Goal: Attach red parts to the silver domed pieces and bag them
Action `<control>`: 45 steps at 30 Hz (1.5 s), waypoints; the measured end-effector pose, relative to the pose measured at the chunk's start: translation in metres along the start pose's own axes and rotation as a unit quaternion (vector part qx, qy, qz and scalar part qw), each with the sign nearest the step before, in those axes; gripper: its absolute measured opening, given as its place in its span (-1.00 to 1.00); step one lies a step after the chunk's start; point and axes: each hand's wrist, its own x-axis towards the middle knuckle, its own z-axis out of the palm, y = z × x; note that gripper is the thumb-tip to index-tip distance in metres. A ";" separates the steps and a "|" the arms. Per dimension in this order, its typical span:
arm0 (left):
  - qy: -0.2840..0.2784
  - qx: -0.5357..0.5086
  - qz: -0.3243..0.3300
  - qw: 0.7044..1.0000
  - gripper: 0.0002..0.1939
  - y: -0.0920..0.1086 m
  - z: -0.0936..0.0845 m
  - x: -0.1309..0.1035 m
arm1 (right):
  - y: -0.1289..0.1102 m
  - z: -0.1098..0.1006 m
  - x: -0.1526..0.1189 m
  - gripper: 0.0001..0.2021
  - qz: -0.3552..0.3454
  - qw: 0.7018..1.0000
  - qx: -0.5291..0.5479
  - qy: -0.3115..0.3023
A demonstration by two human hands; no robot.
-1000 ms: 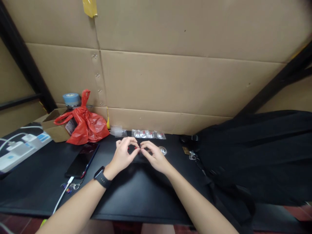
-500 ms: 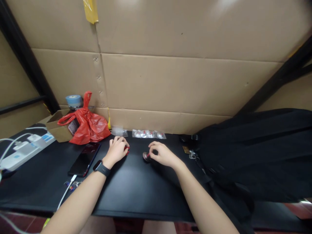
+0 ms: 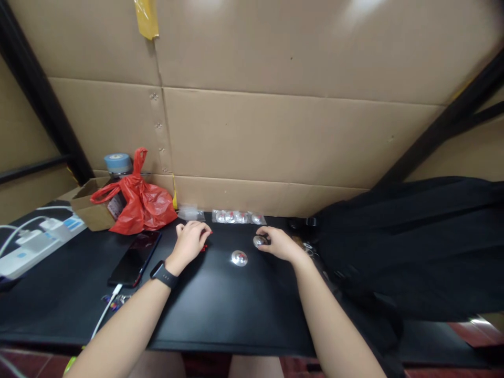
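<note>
Lying flat, face up, silver disc (image 3: 239,258); right hand (image 3: 280,244) pinching second disc (image 3: 259,241), left hand (image 3: 189,239) red bit (image 3: 211,232).

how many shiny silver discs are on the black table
6: four discs in a row along the cardboard wall, one disc near the middle of the table, and one disc at the right hand. More could be hidden from view.

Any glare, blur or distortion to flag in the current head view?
Head view: glare spots high on the cardboard wall, sheen on the black tabletop, highlights on the front silver disc; same head view: the small red thing by the left hand is too unclear to identify.
</note>
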 end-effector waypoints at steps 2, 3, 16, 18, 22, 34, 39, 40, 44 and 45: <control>-0.016 -0.034 -0.007 0.999 -0.84 0.004 -0.002 0.000 | -0.001 0.006 0.002 -0.73 0.003 1.000 -0.004 -0.001; -0.023 -0.049 -0.007 0.999 -0.84 0.007 -0.003 0.000 | -0.002 0.007 0.003 -0.75 -0.001 1.000 -0.006 0.001; 0.024 -0.190 -0.026 0.981 -0.83 0.031 -0.005 -0.007 | -0.081 0.019 -0.007 -0.64 -0.157 0.956 0.227 0.103; 0.029 -0.219 -0.023 0.975 -0.82 0.032 -0.003 -0.007 | -0.098 0.028 -0.010 -0.65 -0.168 0.938 0.280 0.117; 0.038 -0.287 -0.021 0.957 -0.80 0.033 -0.001 -0.008 | -0.111 0.044 -0.013 -0.62 -0.153 0.906 0.376 0.122; 0.039 -0.272 -0.039 0.961 -0.79 0.044 -0.008 -0.012 | -0.114 0.053 -0.015 -0.64 -0.145 0.880 0.426 0.154; 0.035 -0.221 -0.025 0.974 -0.83 0.051 -0.014 -0.013 | -0.117 0.053 -0.017 -0.66 -0.145 0.881 0.426 0.148; 0.036 -0.212 -0.023 0.976 -0.82 0.051 -0.014 -0.013 | -0.117 0.052 -0.018 -0.67 -0.145 0.880 0.428 0.147; 0.048 -0.182 -0.022 0.982 -0.78 0.050 -0.012 -0.015 | -0.120 0.051 -0.019 -0.69 -0.140 0.876 0.439 0.145; 0.051 -0.175 -0.021 0.983 -0.78 0.049 -0.011 -0.015 | -0.121 0.051 -0.020 -0.69 -0.137 0.875 0.441 0.144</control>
